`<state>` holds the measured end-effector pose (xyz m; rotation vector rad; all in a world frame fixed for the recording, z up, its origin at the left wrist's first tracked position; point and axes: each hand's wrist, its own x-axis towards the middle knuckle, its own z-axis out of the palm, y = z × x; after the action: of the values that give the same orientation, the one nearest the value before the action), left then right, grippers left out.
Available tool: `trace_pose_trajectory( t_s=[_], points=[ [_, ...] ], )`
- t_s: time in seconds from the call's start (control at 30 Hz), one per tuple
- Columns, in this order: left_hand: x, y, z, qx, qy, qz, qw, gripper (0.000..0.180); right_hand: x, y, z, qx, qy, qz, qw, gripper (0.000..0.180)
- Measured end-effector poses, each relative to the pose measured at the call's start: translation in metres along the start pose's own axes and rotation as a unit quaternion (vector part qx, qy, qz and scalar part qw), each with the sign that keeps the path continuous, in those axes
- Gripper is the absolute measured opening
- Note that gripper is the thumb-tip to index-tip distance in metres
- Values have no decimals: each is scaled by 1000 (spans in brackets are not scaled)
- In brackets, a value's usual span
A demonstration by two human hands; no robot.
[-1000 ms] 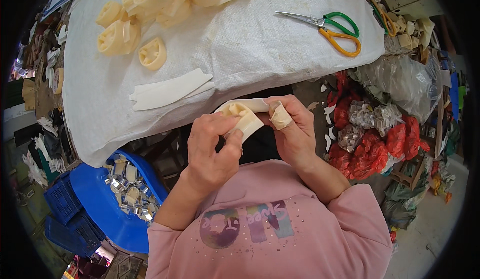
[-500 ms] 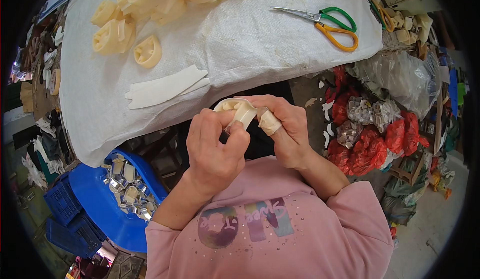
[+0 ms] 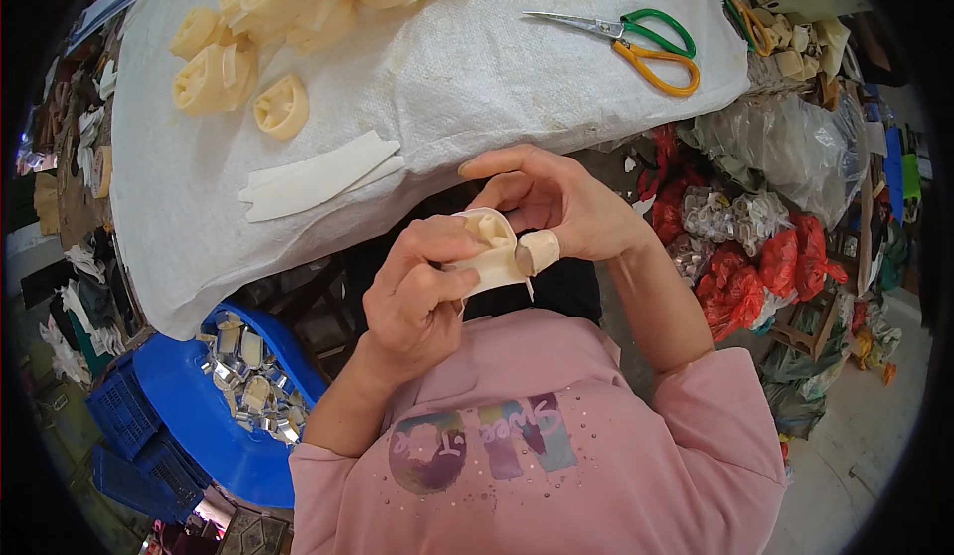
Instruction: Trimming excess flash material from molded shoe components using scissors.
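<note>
My left hand [image 3: 415, 292] grips a hollow cream plastic piece [image 3: 489, 227] by its left side, in front of my chest. A pale strip [image 3: 497, 269] lies around the piece's near side, and a narrow end sticks out at the lower right. My right hand [image 3: 576, 207] is open, its fingers apart and curved beyond the piece. Its thumb, wrapped in beige tape, touches or nearly touches the strip's right edge. Flat white strips [image 3: 323, 172] lie at the near edge of the white-covered table [image 3: 427, 88]. A single cream piece [image 3: 282, 107] rests behind them.
A heap of cream pieces [image 3: 288, 3] sits at the far left of the table. Scissors [image 3: 636, 40] with green and orange handles lie at its right. A blue tub [image 3: 184, 411] of shiny metallic parts stands at lower left, and red plastic bags [image 3: 730, 292] lie at right.
My right fingers have let go of the piece's far rim and spread outward, the thumb staying by the strip. The piece has tilted and come slightly nearer to me in my left hand.
</note>
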<state>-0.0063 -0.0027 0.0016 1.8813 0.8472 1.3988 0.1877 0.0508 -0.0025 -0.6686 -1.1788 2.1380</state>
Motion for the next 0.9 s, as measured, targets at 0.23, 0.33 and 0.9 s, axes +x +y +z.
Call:
trace_pose_trajectory(
  t_s=[0.23,0.33,0.9],
  points=[
    [1,-4,-7,101,-55,56,992,30,6,-10,4,-110,-28,-10,993,59],
    [3,-6,-6,96,-39,49,993,31,9,-6,6,-107,-17,-21,994,57],
    [0,0,11,-162,137,-210,954,15,11,6,18,-289,110,-246,919,16]
  ],
)
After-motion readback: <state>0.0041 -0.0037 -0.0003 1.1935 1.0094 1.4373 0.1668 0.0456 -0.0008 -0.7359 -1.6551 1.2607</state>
